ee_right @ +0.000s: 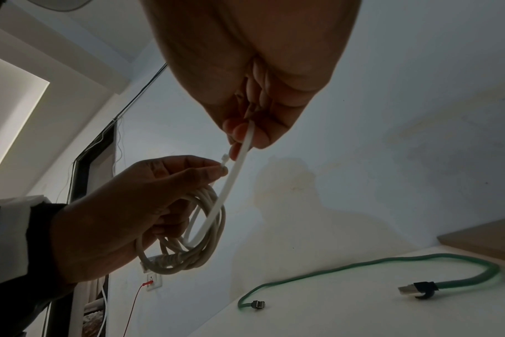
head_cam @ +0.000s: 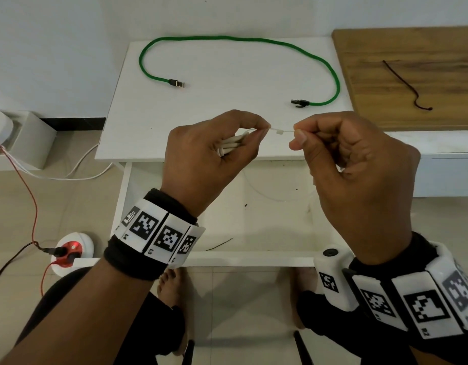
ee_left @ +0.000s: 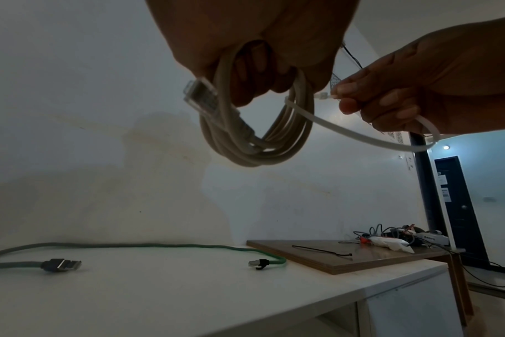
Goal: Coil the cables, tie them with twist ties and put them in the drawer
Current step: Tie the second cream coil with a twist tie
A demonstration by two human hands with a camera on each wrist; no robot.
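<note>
My left hand (head_cam: 214, 143) holds a coiled white cable (ee_left: 257, 136) above the white table's (head_cam: 227, 122) front edge and pinches the head of a white tie (head_cam: 279, 131) between thumb and forefinger. The tie's strap (ee_left: 346, 130) loops round the coil (ee_right: 188, 248). My right hand (head_cam: 341, 146) pinches the tie's tail (ee_right: 242, 146) just right of the head. A green cable (head_cam: 254, 39) lies uncoiled on the table behind, both plugs (head_cam: 176, 83) (head_cam: 300, 103) free. The drawer (head_cam: 254, 219) stands pulled out below my hands.
A wooden board (head_cam: 412, 75) at the right carries a dark tie (head_cam: 404, 83). On the floor at the left are a round power socket (head_cam: 72, 248) with red and black leads and loose white wires. A bare foot (head_cam: 172, 283) rests under the drawer.
</note>
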